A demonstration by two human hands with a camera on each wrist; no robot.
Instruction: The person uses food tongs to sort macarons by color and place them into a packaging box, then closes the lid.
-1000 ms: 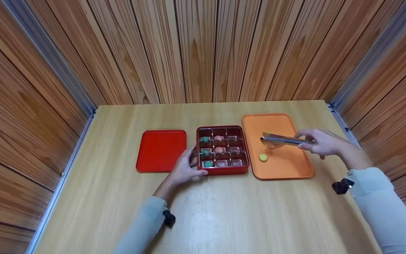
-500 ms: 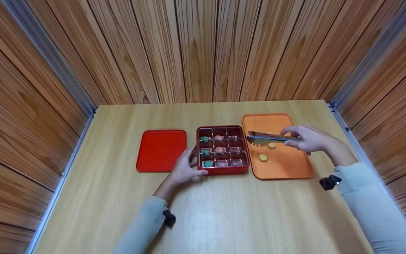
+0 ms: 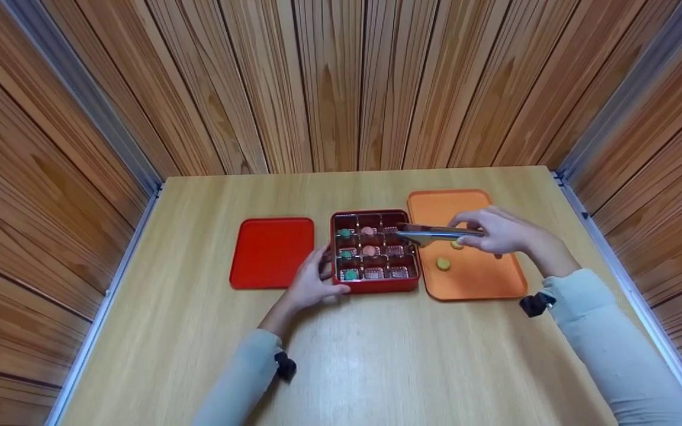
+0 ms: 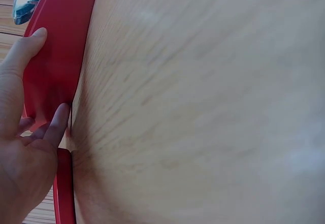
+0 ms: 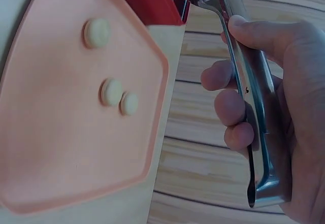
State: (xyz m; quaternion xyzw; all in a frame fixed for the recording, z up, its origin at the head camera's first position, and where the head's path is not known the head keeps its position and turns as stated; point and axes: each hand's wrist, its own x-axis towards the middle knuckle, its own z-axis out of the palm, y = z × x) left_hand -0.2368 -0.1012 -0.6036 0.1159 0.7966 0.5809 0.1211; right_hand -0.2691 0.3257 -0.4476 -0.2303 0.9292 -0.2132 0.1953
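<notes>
With our right hand (image 3: pixel 498 229) we are gripping the metal tongs (image 3: pixel 444 232), their long axis running left to right, the tips reaching leftward over the right column of the red box (image 3: pixel 376 287); our left hand (image 3: pixel 311 287) is resting, fingers relaxed, at its near left corner; we are failing to make out what the tips are holding, and the tongs are partly hiding the farther yellow disc (image 3: pixel 456 245)

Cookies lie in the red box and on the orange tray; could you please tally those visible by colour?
Green cookies: 3, in the box
Pink cookies: 2, in the box
Yellow cookies: 3, on the tray
Total: 8
</notes>
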